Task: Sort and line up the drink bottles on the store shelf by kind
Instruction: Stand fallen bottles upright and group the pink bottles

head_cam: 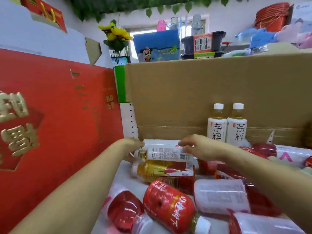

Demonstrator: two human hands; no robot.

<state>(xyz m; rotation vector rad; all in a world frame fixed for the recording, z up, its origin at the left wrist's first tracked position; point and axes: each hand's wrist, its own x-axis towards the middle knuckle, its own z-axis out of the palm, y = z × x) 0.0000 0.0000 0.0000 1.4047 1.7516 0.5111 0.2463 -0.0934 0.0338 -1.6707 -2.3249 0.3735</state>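
Head: lying white bottle [166,153] gripped between left fingers [138,144], right fingers [184,144].

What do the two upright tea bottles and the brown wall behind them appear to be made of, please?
Upright tea bottles: seemingly clear glossy plastic, as amber liquid shows through above matte white wrap labels; caps look like white plastic. Brown wall: probably cardboard, matte, with a horizontal fold crease.

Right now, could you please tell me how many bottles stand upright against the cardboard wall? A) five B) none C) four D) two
D: only a left bottle and a right bottle, both white-labelled, stand upright side by side against the cardboard wall.
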